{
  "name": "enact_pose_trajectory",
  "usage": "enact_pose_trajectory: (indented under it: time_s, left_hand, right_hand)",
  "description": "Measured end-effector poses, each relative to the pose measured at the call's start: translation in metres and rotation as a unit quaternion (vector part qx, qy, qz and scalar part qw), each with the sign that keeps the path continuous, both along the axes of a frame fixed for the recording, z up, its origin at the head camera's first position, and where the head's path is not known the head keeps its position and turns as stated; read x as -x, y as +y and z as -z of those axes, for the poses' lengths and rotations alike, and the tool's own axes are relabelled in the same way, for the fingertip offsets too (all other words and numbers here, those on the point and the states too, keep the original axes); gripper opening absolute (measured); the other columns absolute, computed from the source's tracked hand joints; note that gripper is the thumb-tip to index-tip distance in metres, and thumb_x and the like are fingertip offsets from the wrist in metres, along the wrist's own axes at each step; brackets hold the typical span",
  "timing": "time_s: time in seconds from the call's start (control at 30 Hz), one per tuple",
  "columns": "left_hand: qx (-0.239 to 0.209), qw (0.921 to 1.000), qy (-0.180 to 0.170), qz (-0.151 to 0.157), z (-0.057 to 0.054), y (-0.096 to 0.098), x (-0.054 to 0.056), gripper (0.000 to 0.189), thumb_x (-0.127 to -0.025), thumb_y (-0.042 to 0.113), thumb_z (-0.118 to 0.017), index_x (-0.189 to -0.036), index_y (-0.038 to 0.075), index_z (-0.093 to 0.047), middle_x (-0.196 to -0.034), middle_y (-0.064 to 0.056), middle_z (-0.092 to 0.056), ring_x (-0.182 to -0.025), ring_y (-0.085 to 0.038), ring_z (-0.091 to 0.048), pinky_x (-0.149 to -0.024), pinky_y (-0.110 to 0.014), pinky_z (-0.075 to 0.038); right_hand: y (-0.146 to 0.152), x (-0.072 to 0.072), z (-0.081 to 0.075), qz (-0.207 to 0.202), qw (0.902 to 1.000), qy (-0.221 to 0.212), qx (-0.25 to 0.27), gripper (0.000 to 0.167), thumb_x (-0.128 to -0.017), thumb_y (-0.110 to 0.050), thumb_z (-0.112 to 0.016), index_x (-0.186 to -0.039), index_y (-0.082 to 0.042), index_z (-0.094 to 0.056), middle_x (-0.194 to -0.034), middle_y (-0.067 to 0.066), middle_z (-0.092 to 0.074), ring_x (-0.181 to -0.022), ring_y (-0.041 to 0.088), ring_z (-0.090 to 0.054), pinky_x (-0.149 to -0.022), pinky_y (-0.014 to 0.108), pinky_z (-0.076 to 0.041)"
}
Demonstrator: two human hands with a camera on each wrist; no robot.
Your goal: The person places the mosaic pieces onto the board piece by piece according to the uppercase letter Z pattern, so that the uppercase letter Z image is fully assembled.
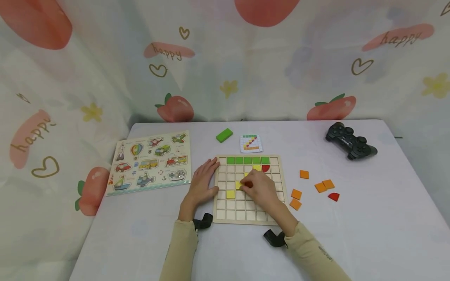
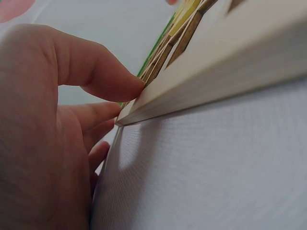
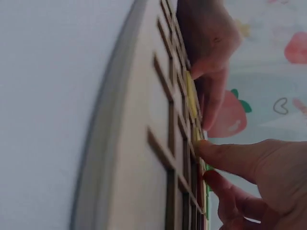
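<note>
A wooden grid board [image 1: 220, 215] lies on the table. Along its left edge rests my left hand [image 1: 202, 181], with fairly straight fingers at the far corner and the thumb touching the frame [image 2: 177, 86]. Over the middle of the grid my right hand [image 1: 261, 188] bends its fingers, thumb and forefinger tips down beside a yellow tile [image 1: 238, 185]. Whether a piece is between those tips is hidden. Another yellow tile [image 1: 230, 194] sits lower left; a third yellow tile [image 1: 257, 168] lies beside a red quarter-round piece [image 1: 265, 168]. Green tiles [image 1: 247, 160] fill part of the top row.
Right of the board lie several orange tiles [image 1: 304, 174] and a loose red quarter-round piece [image 1: 334, 197]. Behind it are a green block [image 1: 224, 135] and a pattern card [image 1: 251, 143]. A picture puzzle board [image 1: 149, 164] lies left; a black game controller [image 1: 350, 140] sits far right.
</note>
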State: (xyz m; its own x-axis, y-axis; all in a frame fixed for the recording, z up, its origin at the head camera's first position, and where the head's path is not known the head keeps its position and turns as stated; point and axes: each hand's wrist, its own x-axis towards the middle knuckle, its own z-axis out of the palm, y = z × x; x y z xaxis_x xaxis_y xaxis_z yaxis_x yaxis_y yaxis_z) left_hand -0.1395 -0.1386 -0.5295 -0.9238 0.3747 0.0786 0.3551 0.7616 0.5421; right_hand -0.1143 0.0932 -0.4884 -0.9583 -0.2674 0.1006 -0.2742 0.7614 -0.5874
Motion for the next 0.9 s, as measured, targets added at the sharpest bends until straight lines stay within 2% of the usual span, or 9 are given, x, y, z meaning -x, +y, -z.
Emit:
enact_pose_trajectory:
  time_s: [0.13, 0.3, 0.57, 0.73, 0.9]
  left_hand:
    - [-0.006, 1.0, -0.005, 0.004, -0.001, 0.002, 0.0, 0.087, -0.069, 0.026, -0.056, -0.152, 0.01, -0.038, -0.162, -0.003, -0.026, -0.149, -0.022, -0.017, -0.12, -0.045, -0.014]
    - [-0.006, 0.9999, 0.001, 0.008, 0.0, 0.004, 0.001, 0.087, -0.069, 0.026, -0.057, -0.152, 0.01, -0.038, -0.162, -0.002, -0.026, -0.149, -0.022, -0.017, -0.12, -0.045, -0.014]
    - [-0.007, 0.9999, 0.005, 0.009, 0.002, 0.003, 0.002, 0.087, -0.068, 0.026, -0.056, -0.151, 0.01, -0.038, -0.162, -0.002, -0.027, -0.149, -0.022, -0.018, -0.119, -0.046, -0.015]
    - [-0.006, 1.0, 0.002, 0.007, 0.001, 0.002, 0.001, 0.087, -0.068, 0.027, -0.056, -0.151, 0.01, -0.038, -0.162, -0.003, -0.026, -0.149, -0.022, -0.017, -0.119, -0.046, -0.015]
    - [-0.017, 0.9998, 0.007, 0.004, 0.003, -0.001, 0.0, 0.086, -0.068, 0.026, -0.057, -0.151, 0.009, -0.039, -0.161, -0.003, -0.027, -0.149, -0.023, -0.018, -0.119, -0.048, -0.016]
  right_hand:
    - [-0.001, 0.0, 0.0, -0.002, 0.9999, -0.014, -0.005, 0.013, -0.079, -0.014, -0.081, -0.09, -0.009, -0.08, -0.083, 0.0, -0.062, -0.077, 0.018, -0.059, -0.058, 0.028, -0.046]
    - [-0.002, 0.0, -0.002, -0.005, 0.9999, -0.011, -0.004, 0.014, -0.079, -0.016, -0.082, -0.091, -0.01, -0.08, -0.081, -0.001, -0.06, -0.073, 0.015, -0.055, -0.056, 0.028, -0.043]
    - [-0.014, -0.008, -0.003, -0.044, 0.9988, -0.014, 0.017, 0.016, -0.079, -0.019, -0.081, -0.093, -0.012, -0.08, -0.082, -0.003, -0.059, -0.07, 0.009, -0.05, -0.057, 0.024, -0.042]
    - [0.004, -0.01, -0.009, -0.004, 0.9994, 0.018, 0.03, 0.02, -0.08, -0.018, -0.081, -0.098, -0.009, -0.078, -0.089, 0.002, -0.064, -0.074, 0.016, -0.059, -0.06, 0.028, -0.048]
    - [0.053, -0.012, -0.016, 0.056, 0.9976, 0.019, 0.036, 0.023, -0.085, -0.015, -0.076, -0.105, -0.004, -0.074, -0.099, 0.009, -0.068, -0.087, 0.026, -0.066, -0.071, 0.04, -0.055]
